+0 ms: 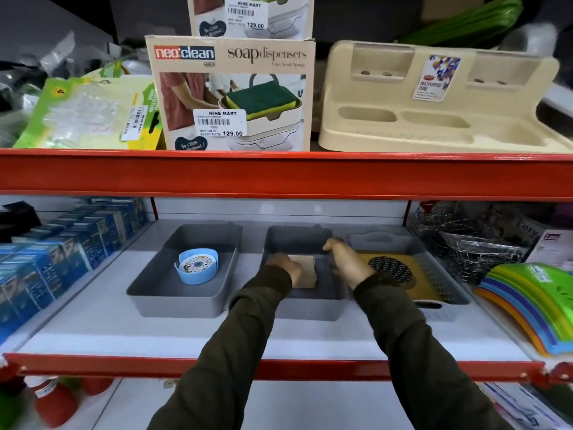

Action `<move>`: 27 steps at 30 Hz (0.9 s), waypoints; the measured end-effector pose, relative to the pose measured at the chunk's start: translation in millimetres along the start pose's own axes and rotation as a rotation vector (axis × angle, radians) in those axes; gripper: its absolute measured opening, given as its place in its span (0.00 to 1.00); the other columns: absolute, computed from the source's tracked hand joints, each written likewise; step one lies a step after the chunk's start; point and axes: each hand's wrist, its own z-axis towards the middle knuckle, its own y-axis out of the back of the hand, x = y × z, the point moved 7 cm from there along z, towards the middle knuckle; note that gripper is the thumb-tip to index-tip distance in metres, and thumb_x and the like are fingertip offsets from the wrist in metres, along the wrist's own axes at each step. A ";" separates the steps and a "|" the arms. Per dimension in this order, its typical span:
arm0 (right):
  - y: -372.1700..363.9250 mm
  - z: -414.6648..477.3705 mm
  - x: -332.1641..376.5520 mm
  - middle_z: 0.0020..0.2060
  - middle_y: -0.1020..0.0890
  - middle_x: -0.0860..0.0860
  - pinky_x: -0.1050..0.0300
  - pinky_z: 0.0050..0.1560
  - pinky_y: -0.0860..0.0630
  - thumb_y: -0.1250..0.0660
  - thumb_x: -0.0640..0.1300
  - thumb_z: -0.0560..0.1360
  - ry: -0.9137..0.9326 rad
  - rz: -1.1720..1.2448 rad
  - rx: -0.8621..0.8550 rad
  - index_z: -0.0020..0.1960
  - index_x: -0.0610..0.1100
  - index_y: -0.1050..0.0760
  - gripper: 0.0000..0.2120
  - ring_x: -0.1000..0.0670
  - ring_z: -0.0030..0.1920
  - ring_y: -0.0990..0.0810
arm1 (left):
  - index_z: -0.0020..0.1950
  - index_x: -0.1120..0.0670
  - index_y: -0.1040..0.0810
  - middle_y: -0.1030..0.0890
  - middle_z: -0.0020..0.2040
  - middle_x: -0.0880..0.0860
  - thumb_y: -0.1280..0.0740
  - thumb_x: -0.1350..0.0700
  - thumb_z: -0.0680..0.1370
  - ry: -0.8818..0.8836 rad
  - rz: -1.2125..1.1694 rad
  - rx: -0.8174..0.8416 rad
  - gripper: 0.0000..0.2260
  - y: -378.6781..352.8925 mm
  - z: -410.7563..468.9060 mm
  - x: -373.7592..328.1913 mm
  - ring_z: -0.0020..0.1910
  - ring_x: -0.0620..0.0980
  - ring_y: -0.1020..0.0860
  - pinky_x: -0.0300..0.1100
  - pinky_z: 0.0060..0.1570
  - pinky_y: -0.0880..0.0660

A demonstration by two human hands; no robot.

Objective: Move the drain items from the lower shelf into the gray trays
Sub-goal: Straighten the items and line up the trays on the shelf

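**Currently: seating the tan item in the middle tray**

Lower the tan packet [305, 270] flat onto the floor of the middle gray tray [302, 308], then release. The left hand [283, 268] is closed on its left edge. The right hand [344, 259] rests across the tray's right wall with fingers loosely extended, gripping nothing visible. Both forearms reach forward, nearly parallel.

Soap dispenser box [231, 94] stands beside beige multipurpose stand [443, 100] above.
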 end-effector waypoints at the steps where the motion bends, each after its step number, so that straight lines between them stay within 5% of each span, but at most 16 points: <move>1: 12.8 -4.1 7.9 0.43 0.26 0.46 0.48 0.60 0.31 0.43 0.44 0.80 0.063 -0.030 -0.017 0.43 0.44 0.29 0.08 0.46 0.47 0.28 | 0.72 0.60 0.32 0.27 0.68 0.61 0.42 0.55 0.81 -0.058 0.034 -0.045 0.20 2.4 -1.8 -7.5 0.66 0.60 0.27 0.47 0.67 0.30; 4: 61.0 -21.3 18.3 0.63 0.24 0.44 0.49 0.68 0.35 0.45 0.45 0.82 0.203 -0.184 0.016 0.65 0.44 0.27 0.15 0.43 0.65 0.27 | 0.71 0.56 0.29 0.26 0.69 0.58 0.39 0.57 0.80 -0.296 0.057 -0.102 0.19 -3.0 -15.6 -44.9 0.65 0.59 0.25 0.48 0.67 0.30; 6: 94.1 -29.7 7.8 0.69 0.27 0.47 0.49 0.73 0.37 0.46 0.46 0.82 0.188 -0.435 0.071 0.70 0.47 0.27 0.18 0.44 0.70 0.30 | 0.69 0.53 0.26 0.24 0.68 0.56 0.40 0.59 0.79 -0.465 0.057 -0.025 0.18 -21.5 -28.8 -74.8 0.64 0.57 0.24 0.46 0.66 0.29; 8: 122.9 -32.8 -8.1 0.64 0.23 0.48 0.60 0.68 0.32 0.43 0.46 0.81 0.139 -0.588 0.102 0.63 0.48 0.21 0.16 0.48 0.62 0.24 | 0.66 0.51 0.22 0.22 0.67 0.54 0.41 0.61 0.79 -0.573 0.078 0.091 0.18 -47.8 -42.3 -99.4 0.64 0.55 0.24 0.40 0.66 0.31; 10: 147.5 -30.6 -23.8 0.53 0.20 0.49 0.78 0.47 0.32 0.39 0.46 0.80 0.095 -0.704 0.069 0.50 0.49 0.17 0.12 0.57 0.46 0.24 | 0.60 0.51 0.17 0.20 0.65 0.53 0.42 0.61 0.78 -0.624 0.153 0.158 0.17 -76.0 -51.9 -119.3 0.62 0.55 0.23 0.40 0.67 0.30; 11: 156.6 -28.3 -32.6 0.50 0.20 0.48 0.77 0.42 0.31 0.38 0.46 0.80 0.061 -0.746 0.042 0.48 0.48 0.17 0.11 0.58 0.43 0.25 | 0.58 0.51 0.16 0.19 0.62 0.53 0.41 0.61 0.78 -0.627 0.207 0.172 0.17 -89.9 -54.2 -126.4 0.60 0.55 0.22 0.42 0.66 0.28; 15: 171.1 -19.5 -66.4 0.59 0.18 0.39 0.50 0.63 0.26 0.41 0.50 0.81 -0.030 -0.838 0.029 0.58 0.39 0.19 0.18 0.43 0.55 0.21 | 0.56 0.58 0.18 0.18 0.54 0.59 0.38 0.57 0.78 -0.518 0.457 0.214 0.12 -138.6 -56.0 -137.8 0.53 0.60 0.20 0.43 0.49 0.25; 17: 168.8 -15.8 -71.4 0.59 0.18 0.38 0.45 0.65 0.26 0.44 0.50 0.82 0.022 -0.860 0.041 0.58 0.38 0.19 0.20 0.40 0.59 0.21 | 0.59 0.60 0.21 0.19 0.55 0.60 0.38 0.56 0.79 -0.467 0.485 0.211 0.13 -150.3 -54.0 -137.4 0.54 0.60 0.20 0.44 0.50 0.25; 27: 167.9 -12.1 -73.4 0.57 0.18 0.36 0.48 0.59 0.24 0.45 0.45 0.81 0.142 -0.928 0.059 0.56 0.37 0.18 0.18 0.39 0.57 0.20 | 0.60 0.60 0.22 0.20 0.59 0.61 0.39 0.56 0.78 -0.407 0.406 0.104 0.14 -155.2 -45.5 -134.7 0.57 0.60 0.21 0.44 0.54 0.25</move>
